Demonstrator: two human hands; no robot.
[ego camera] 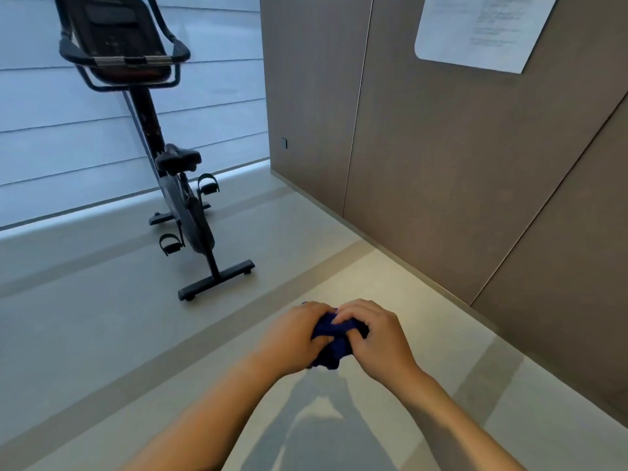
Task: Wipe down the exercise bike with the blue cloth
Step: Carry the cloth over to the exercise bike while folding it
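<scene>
Lower centre of the frame, I've got both hands together over the floor point(102, 334). The left hand point(292, 338) and the right hand point(377, 341) are bunched around the blue cloth point(334, 345), which sits crumpled between them. Fingers point(345, 316) of the right hand curl over the top of the cloth, and the left thumb presses into its side. Both hands are grasping it, and a dark fold hangs below the knuckles.

Up in the upper left stands the exercise bike point(185, 212), well apart from the hands. Its console point(115, 32) sits at the top edge with the handlebars point(132, 61) wrapped round it. The saddle point(178, 157) is lower down the frame, there's a strapped pedal point(208, 183) on each side, and the rear foot bar point(217, 278) lies flat on the floor. I can see dark buttons on the console, but any brand or lettering is too blurred to read.

Behind the bike there's a pale slatted blind point(51, 113). At the upper right, a white sheet point(475, 28) is fixed to the brown wall panel point(441, 147). It carries printed lines, but they're too small and soft for me to make out.
</scene>
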